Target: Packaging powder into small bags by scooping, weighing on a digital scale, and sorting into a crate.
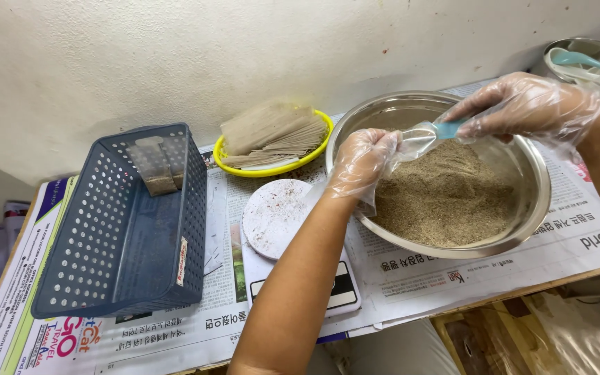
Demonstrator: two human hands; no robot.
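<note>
— What are the gloved hands doing over the steel bowl (522,229)?

— The left hand (362,161) pinches a small clear bag (418,137); the right hand (529,104) has its fingers closed on a blue scoop (449,128) at the bag's mouth.

— And around them?

— Brown grain (446,198) fills the bowl; a scale (276,219), a yellow basket (272,139) of sachets and a blue crate (126,222) sit to the left on newspaper (453,278).

This looks like a small home workbench for hand-packing, set against a bare, scuffed white wall (175,55). Sheets of newspaper (453,271) cover the tabletop as a makeshift work surface. On it stand a round-plate kitchen scale (276,219), a steel bowl (532,208) of brown granules, a blue perforated plastic basket (119,236) and a yellow tray (310,156) stacked with small empty packets.
</note>
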